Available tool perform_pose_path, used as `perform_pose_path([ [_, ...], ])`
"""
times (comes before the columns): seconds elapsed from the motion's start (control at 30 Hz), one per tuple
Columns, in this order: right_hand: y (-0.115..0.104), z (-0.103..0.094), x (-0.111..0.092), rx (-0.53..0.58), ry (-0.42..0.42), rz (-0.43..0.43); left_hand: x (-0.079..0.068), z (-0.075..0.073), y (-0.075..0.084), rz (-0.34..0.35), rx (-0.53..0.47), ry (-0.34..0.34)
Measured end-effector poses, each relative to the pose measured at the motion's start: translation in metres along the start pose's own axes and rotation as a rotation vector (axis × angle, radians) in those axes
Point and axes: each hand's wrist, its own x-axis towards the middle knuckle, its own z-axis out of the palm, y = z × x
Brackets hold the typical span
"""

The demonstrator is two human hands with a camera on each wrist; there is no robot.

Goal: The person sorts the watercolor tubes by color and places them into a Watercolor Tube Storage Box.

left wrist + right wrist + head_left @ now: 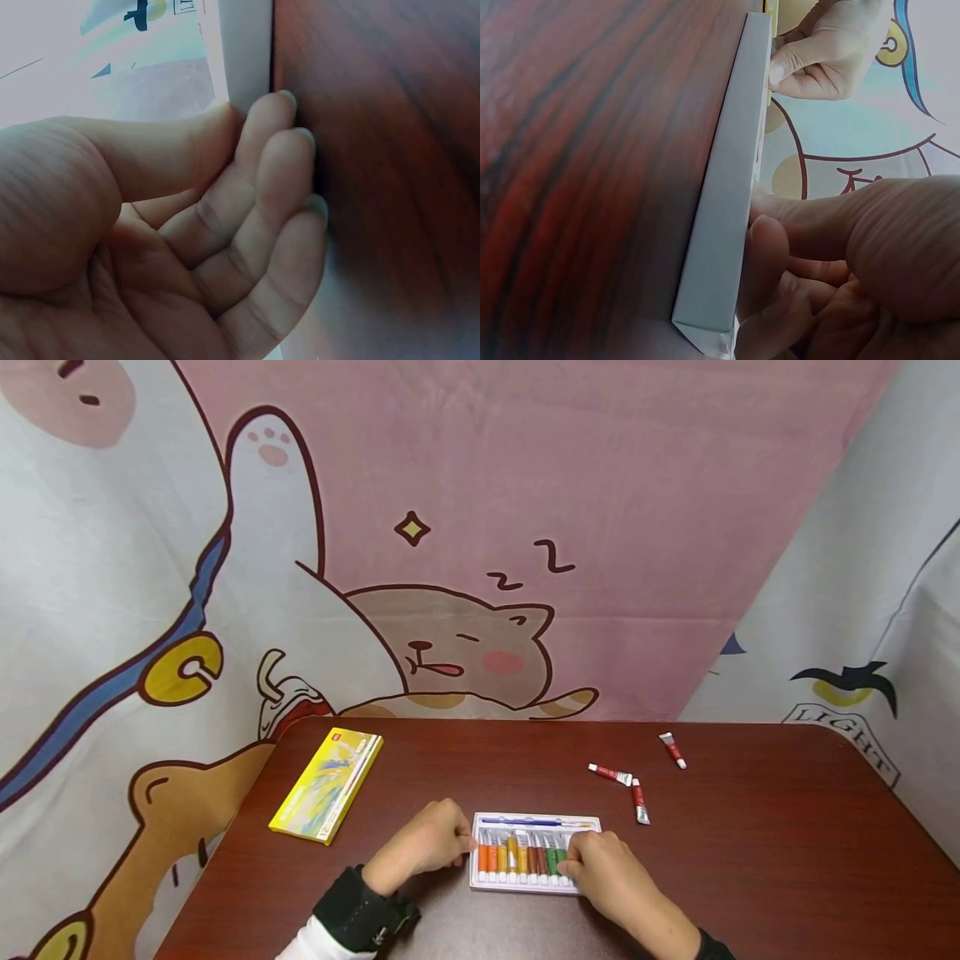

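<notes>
A white tray of paint tubes [525, 887] lies on the table, its tubes running from orange through yellow and brown to green. At its left end my left hand [438, 837] pinches the edge between thumb and fingers; in the left wrist view the thumb [172, 154] meets the white side wall. My right hand [611, 868] bends over the tray's right end, fingers curled, thumb tip beside a green paint tube [551, 862]. It covers the tubes there, and I cannot tell whether it grips one. A blue-handled paintbrush [521, 822] lies in the tray's back slot.
Three red paint tubes lie behind the tray to the right: one [609, 774] sideways, one [640, 802] nearer, one [673, 751] farther back. A yellow box [326, 787] lies at the back left. A printed cloth [637, 527] hangs behind the brown table [787, 843].
</notes>
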Motion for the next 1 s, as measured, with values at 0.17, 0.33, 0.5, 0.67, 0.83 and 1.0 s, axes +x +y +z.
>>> perform_pose_path([
  [0.17, -0.001, 0.0, 0.0, 0.002, -0.007, 0.0, 0.0, -0.001, 0.001, -0.014, -0.011, -0.009],
  [0.33, -0.002, -0.002, 0.0, 0.0, -0.006, -0.017, 0.0, -0.001, -0.001, -0.007, -0.011, -0.013],
  [0.5, -0.003, -0.009, 0.003, -0.03, 0.054, -0.042, -0.001, -0.002, -0.003, 0.0, -0.003, -0.012],
  [0.67, 0.014, -0.03, 0.011, -0.079, 0.194, -0.081, 0.0, -0.002, -0.003, -0.007, -0.01, -0.024],
  [0.83, 0.06, -0.053, 0.023, -0.182, 0.325, -0.26, 0.001, -0.001, -0.001, -0.008, -0.009, -0.026],
  [1.0, 0.098, -0.066, 0.029, -0.281, 0.307, -0.369, 0.001, -0.001, -0.001, -0.016, -0.006, -0.032],
])
